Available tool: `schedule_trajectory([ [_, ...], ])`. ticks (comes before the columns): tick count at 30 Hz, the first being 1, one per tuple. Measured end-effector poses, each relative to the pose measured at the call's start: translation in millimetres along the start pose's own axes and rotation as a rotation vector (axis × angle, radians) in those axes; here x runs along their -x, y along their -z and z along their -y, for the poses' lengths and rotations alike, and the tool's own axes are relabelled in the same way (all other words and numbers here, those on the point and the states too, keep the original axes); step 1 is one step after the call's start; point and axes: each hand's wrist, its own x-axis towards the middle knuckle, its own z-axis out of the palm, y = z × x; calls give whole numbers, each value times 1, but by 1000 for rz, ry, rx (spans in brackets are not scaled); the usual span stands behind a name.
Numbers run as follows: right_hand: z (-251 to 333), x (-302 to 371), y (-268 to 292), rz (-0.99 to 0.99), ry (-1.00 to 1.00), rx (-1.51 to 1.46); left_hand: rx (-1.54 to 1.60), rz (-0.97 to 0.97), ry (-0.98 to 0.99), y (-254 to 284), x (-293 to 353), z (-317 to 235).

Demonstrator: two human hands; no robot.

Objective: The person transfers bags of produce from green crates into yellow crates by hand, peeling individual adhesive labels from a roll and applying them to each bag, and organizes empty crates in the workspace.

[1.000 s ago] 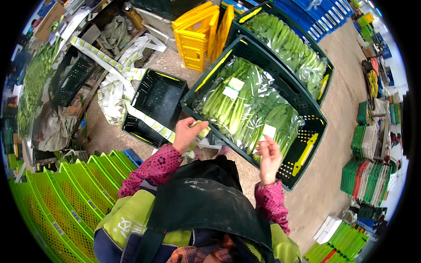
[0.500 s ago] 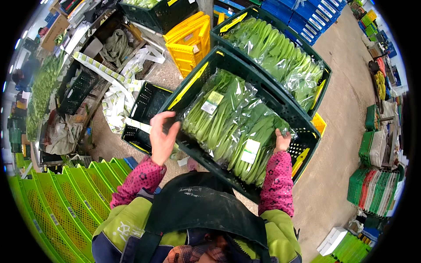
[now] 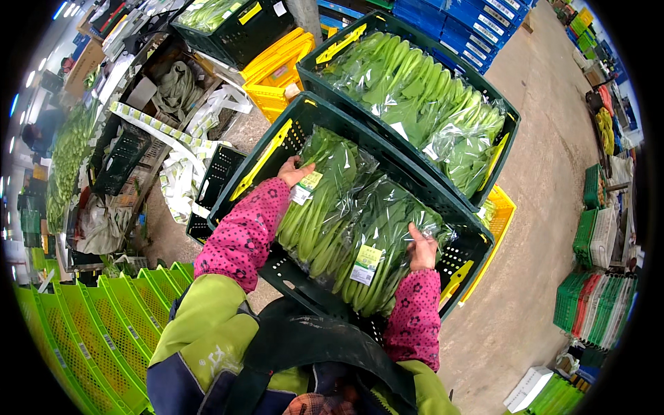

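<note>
Two clear bags of long-stemmed leafy greens lie side by side in a dark green crate (image 3: 387, 155) in front of me. My left hand (image 3: 294, 173) grips the outer edge of the left bag of greens (image 3: 315, 214), its thumb near a green-and-white label (image 3: 305, 187). My right hand (image 3: 422, 249) has hold of the right bag of greens (image 3: 391, 214) at its outer side, with some fingers hidden against the plastic. Another label (image 3: 366, 264) sits on that bag's stems.
Behind stands a second dark crate (image 3: 498, 176) full of bagged greens (image 3: 415, 90). A yellow crate (image 3: 503, 225) shows below at the right. Bright green crates (image 3: 104, 325) line the lower left. Label strips (image 3: 183, 173) lie at left, and blue crates (image 3: 470, 28) are stacked at the back.
My left hand has moved from open above the crate's left rim onto the left bag. The right hand stays at the right bag. The view has shifted slightly, and the bags' labels face up more plainly.
</note>
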Motion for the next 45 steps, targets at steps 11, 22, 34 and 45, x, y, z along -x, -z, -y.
schedule_trajectory([
  [11, 40, 139, 43, 813, 528, 98, -444, 159, -459, 6, 137, -82],
  [22, 27, 183, 53, 690, 478, -32, -446, 282, -697, -26, 143, -53],
  [34, 11, 202, 62, 467, 382, -114, -300, -176, -71, -4, 27, -27],
  [45, 1, 220, 55, 599, 596, -97, -288, -84, -555, 11, 19, -32],
])
